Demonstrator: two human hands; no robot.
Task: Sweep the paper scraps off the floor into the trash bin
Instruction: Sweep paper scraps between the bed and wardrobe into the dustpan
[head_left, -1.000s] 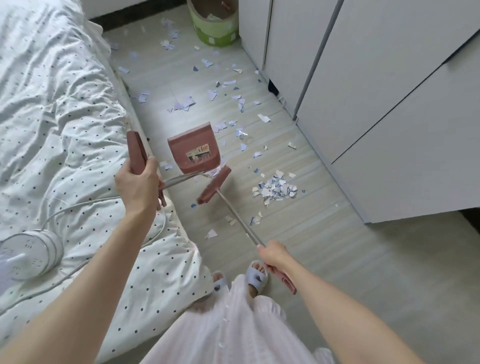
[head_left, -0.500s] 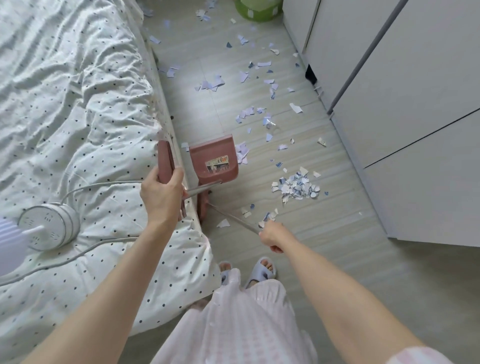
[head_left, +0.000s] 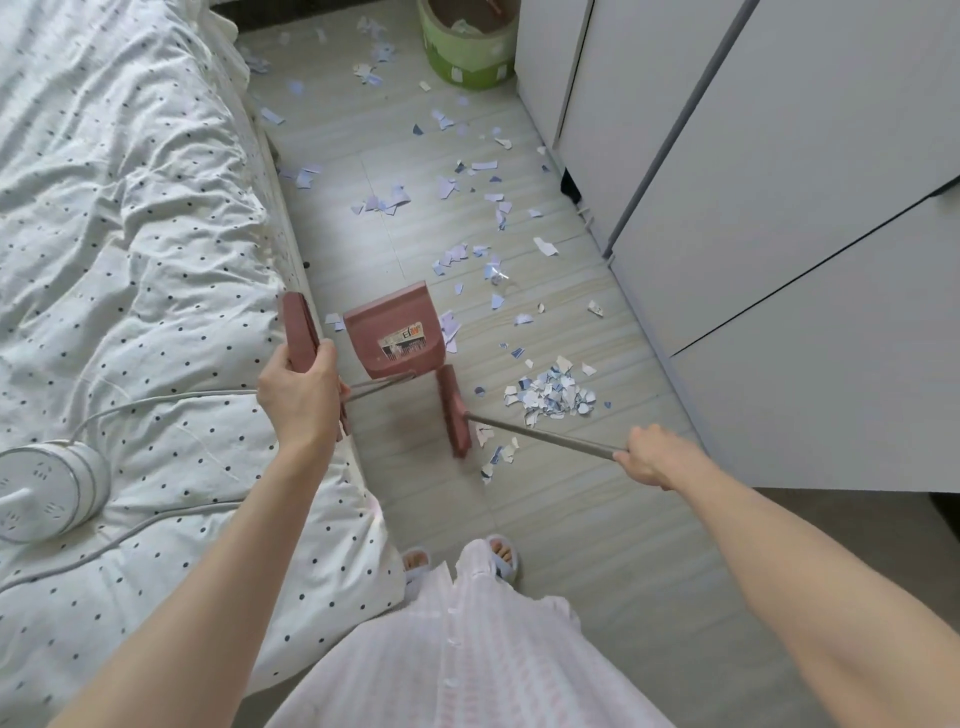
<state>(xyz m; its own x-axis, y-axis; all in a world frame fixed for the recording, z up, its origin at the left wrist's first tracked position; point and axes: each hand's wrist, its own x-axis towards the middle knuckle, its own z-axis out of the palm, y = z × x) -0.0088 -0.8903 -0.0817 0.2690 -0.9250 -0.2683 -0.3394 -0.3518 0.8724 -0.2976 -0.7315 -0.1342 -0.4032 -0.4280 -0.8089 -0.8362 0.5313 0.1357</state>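
Dozens of paper scraps (head_left: 457, 202) litter the pale wood-look floor (head_left: 545, 519) btwn the bed (head_left: 130, 234) on the left and white cabinets (head_left: 779, 208) on the right; one denser pile (head_left: 550, 397) sits just right of the broom head (head_left: 456, 413). Green trash bin (head_left: 467, 47) stands at the far end of the aisle, beside the cabinets, well apart from the pile. A white power strip reel (head_left: 47, 491) w/ its cord lies on the dotted bedding. Left hand (head_left: 301, 395) has its grip curled round the reddish dustpan handle (head_left: 300, 332); the dustpan (head_left: 395, 338) hangs tilted, prob. just off the floor, hard to tell. Right hand (head_left: 652, 457) has its grip wrapped round the broom's metal shaft (head_left: 540, 436), fingers closed on it; broom head down by the floor. Slippered feet (head_left: 498, 561) at bottom centre.
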